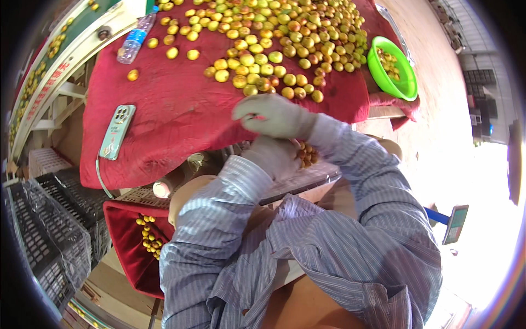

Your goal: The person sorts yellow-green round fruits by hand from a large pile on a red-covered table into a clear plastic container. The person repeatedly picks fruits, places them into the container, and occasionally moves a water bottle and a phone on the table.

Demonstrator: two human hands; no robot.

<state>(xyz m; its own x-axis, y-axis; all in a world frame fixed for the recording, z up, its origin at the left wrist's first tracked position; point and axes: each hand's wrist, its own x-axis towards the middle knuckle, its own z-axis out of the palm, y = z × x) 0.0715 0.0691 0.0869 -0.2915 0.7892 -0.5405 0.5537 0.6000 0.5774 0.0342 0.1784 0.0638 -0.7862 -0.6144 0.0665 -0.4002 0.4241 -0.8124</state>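
Many yellow-green and reddish jujubes [304, 31] are spread over a red cloth [172, 94] on the table before me. My right hand [273, 117], in a pale glove, is above the cloth's near edge, just below the closest fruits. Its fingers are curled and blurred, so whether they hold anything is unclear. Closer to my body, my gloved left hand [273, 158] is partly beneath the right one and over a plastic-lined crate [304, 181] at my lap. Brown jujubes [307, 155] show in that crate beside the left hand. What the left fingers hold is hidden.
A phone [118, 131] with a cable and a plastic bottle [135, 41] lie on the left of the cloth. At right stands a green basin [404, 80] holding jujubes. A red-lined container [123, 246] and black crates [37, 234] are low left, near a conveyor [49, 78].
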